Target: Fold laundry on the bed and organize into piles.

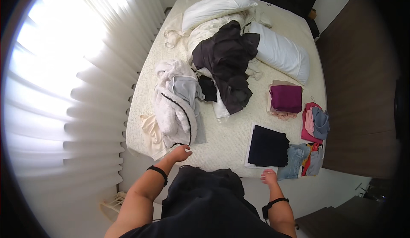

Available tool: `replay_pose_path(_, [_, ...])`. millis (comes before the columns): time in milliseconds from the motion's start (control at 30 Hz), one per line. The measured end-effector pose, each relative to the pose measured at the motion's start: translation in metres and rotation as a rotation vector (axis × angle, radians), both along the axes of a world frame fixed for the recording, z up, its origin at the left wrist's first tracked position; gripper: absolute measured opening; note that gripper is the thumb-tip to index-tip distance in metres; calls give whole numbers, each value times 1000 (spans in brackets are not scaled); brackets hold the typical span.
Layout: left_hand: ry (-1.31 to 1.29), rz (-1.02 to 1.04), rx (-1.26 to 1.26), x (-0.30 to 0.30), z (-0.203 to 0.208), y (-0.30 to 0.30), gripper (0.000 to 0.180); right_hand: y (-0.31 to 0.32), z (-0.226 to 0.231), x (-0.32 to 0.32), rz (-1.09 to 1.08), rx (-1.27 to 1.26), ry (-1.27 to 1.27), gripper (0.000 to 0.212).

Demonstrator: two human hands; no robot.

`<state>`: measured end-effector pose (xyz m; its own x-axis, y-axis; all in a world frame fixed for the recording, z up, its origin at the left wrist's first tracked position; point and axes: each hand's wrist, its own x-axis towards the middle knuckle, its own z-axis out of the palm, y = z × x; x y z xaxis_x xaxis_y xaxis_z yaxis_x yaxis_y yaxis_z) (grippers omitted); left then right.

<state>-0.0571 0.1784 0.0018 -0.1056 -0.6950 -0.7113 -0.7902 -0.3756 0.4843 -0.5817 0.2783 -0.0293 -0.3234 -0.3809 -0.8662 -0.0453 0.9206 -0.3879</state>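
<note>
My left hand (180,153) is at the bed's near edge, just below a fluffy white garment (173,120) with dark trim. Its thumb and fingers are apart with nothing visible between them. A cream cloth (152,133) lies beside that garment. My right hand (268,176) hovers by the near side of a folded black garment (268,147), which rests on a folded white cloth (251,154). Its fingers look loosely bent and apart, holding nothing I can see. Folded jeans (294,161) lie just right of this hand.
The bed (222,148) also bears a crumpled dark garment (226,56), two white pillows (220,3), a folded stack topped by a purple garment (286,98), and pink and blue-grey clothes (319,122). White curtains (106,63) hang left; a brown wardrobe-like surface (358,80) stands right.
</note>
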Motion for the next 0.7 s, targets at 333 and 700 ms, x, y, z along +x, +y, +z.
replay_pose_path(333, [-75, 99, -302, 85, -23, -204, 29, -5, 72, 173, 236, 25, -24, 36])
replay_pose_path(700, [-388, -334, -689, 59, -55, -359, 81, 17, 101, 218, 289, 143, 55, 34])
